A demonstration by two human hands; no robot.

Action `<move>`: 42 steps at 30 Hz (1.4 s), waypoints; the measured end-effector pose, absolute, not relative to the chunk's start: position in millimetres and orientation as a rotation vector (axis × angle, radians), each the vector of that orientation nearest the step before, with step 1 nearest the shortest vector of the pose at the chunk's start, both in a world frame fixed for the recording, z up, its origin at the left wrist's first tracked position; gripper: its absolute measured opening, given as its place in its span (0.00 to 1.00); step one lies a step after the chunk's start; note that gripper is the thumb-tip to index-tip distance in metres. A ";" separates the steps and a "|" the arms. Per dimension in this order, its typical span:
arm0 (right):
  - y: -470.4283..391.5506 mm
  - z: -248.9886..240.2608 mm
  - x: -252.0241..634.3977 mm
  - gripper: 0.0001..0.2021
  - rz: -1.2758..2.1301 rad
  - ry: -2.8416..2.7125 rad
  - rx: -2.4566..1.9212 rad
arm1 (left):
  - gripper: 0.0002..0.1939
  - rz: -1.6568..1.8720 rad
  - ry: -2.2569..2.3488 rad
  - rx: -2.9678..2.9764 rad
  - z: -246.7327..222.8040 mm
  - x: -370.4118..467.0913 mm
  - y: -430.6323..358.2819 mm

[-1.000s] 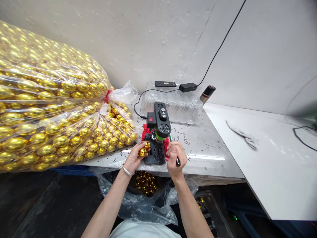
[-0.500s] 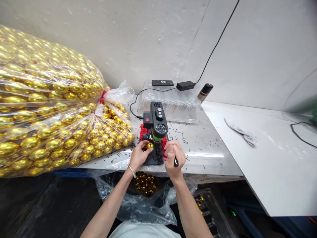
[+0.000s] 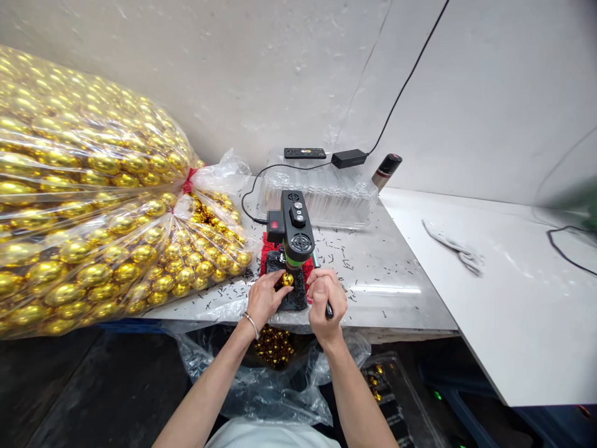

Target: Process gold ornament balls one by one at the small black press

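The hands are apart. The right hand (image 3: 328, 305) wraps a handle (image 3: 329, 311) whose black end points back toward the person. Just left, the left hand (image 3: 265, 298) pinches a gold ball (image 3: 288, 279), round, showing no clear long axis, above a black base (image 3: 295, 302); contact there cannot be told. Beyond, the machine (image 3: 298, 227) stretches lengthwise away from the person.

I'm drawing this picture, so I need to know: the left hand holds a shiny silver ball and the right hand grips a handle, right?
Not quite: the shiny ball in the left hand is gold, not silver, as the head view shows. The right hand does grip a handle.
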State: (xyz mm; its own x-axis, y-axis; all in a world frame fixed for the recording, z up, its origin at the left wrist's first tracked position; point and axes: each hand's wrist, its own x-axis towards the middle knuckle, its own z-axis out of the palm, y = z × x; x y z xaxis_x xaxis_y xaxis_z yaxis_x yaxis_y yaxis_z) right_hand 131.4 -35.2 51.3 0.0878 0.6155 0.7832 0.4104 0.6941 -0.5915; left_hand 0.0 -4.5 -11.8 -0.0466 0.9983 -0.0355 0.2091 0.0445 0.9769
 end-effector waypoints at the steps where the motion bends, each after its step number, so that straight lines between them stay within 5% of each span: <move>1: -35.3 46.2 131.5 0.14 0.187 -1.535 -0.863 | 0.17 1.091 1.427 1.343 -12.5 0.3 -4.3; 19: -17.2 -17.6 134.9 0.13 -0.039 -1.626 -0.732 | 0.15 1.087 1.431 1.356 -12.8 0.3 -2.3; 30: -28.8 76.9 127.5 0.17 0.249 -1.452 -0.958 | 0.17 1.195 1.405 1.218 -5.7 -6.1 -22.9; 39: -32.6 64.3 123.9 0.16 0.205 -1.433 -0.921 | 0.20 0.658 1.257 0.247 -89.8 -7.7 -121.4; 42: -32.9 63.6 125.3 0.16 0.204 -1.458 -0.920 | 0.11 0.635 1.192 -0.028 -94.2 -15.1 -123.5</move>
